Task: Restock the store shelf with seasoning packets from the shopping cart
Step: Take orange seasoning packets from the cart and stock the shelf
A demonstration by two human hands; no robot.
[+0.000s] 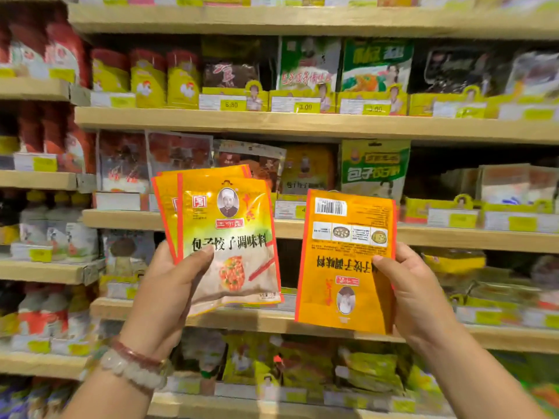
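Orange seasoning packets (230,237), a fanned stack with fronts showing, pinched in the left hand (169,285) between thumb and curled fingers. Another orange packet (344,261), back side out and upside down, gripped at its edge by the right hand (417,294). Both held up apart, side by side, before wooden store shelves (302,122). Beyond the hands, more packets (375,173) behind yellow price tags (305,107); bottles (54,225) left of the left hand. Bead bracelets (133,367) on the left wrist.

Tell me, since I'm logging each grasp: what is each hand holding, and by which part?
The left hand grips a small stack of packets at the lower left edge. The right hand pinches one upside-down packet at its right edge.
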